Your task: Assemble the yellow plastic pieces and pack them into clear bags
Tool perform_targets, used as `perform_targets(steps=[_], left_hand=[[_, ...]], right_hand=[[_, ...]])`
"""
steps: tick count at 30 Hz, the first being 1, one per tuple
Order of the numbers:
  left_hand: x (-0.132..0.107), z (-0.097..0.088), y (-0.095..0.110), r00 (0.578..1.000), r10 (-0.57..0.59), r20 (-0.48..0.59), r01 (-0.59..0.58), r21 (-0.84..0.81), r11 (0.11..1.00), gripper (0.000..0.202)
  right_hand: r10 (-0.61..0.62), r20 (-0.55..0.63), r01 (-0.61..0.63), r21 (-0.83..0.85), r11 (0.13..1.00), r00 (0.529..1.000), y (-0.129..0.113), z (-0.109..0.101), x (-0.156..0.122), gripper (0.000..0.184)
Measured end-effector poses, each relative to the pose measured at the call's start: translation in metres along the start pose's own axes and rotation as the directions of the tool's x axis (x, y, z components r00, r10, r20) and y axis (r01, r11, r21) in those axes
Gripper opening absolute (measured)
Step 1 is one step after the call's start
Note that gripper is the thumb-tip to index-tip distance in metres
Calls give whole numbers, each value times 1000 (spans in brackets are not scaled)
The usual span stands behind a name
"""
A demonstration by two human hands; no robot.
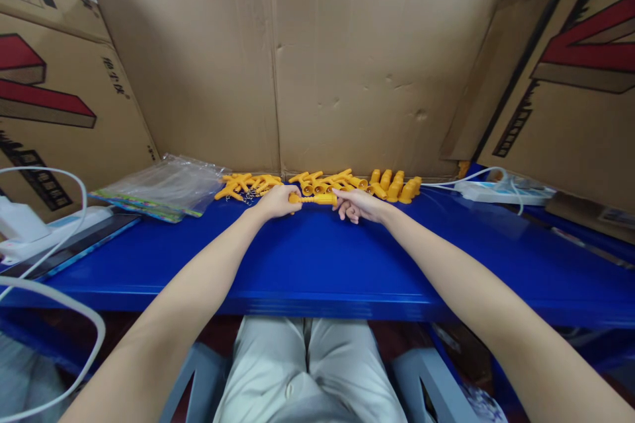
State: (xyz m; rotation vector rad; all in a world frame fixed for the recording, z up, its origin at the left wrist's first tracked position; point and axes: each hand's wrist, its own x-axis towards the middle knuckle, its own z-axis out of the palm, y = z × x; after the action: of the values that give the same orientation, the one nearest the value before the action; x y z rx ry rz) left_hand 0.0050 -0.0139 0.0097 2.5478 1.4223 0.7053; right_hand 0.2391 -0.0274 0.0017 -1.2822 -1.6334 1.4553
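Both my arms reach out over a blue table [317, 264]. My left hand [276, 201] is closed around one end of a small yellow plastic part [315, 199]. My right hand [358, 205] pinches the other end of the same part with thumb and forefinger. The part lies level between the two hands, just above the table. Behind them, along the back, lie several more yellow parts: a pile with small metal chains [248, 185] at the left, a mixed pile [330, 182] in the middle, and a cluster of short caps [397, 186] at the right.
A folded cardboard wall [297, 73] rings the table's back and sides. A stack of clear plastic bags [163, 188] lies at the left. White power strips with cables sit at the left [30, 228] and right [501, 193]. My lap and grey stool legs show below.
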Motion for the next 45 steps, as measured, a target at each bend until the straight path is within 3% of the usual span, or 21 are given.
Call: perform_targets(steps=[4, 10, 17, 27, 31, 37, 45], left_hand=[[0, 0, 0, 1000, 0, -13, 0, 20, 1000, 21], [1, 2, -1, 1000, -4, -5, 4, 20, 1000, 20], [3, 5, -5, 999, 13, -45, -10, 79, 997, 28], [3, 5, -4, 998, -14, -61, 21, 113, 993, 32], [4, 6, -6, 998, -23, -56, 30, 124, 992, 32], [3, 5, -5, 998, -41, -39, 45, 115, 992, 31], [3, 5, -6, 999, -40, -34, 42, 75, 996, 30]], right_hand=[[64, -56, -63, 18, 998, 996, -2, 6, 0, 51], [117, -95, -117, 4, 993, 989, -4, 9, -1, 52], [122, -77, -122, 2, 993, 990, -3, 9, 1, 51], [129, -36, -130, -6, 992, 991, -4, 6, 0, 65], [116, -39, -117, -42, 992, 993, -3, 2, 2, 62], [5, -21, -6, -31, 1000, 1000, -2, -3, -1, 38], [-42, -46, 41, -23, 999, 998, 0, -2, -1, 53]])
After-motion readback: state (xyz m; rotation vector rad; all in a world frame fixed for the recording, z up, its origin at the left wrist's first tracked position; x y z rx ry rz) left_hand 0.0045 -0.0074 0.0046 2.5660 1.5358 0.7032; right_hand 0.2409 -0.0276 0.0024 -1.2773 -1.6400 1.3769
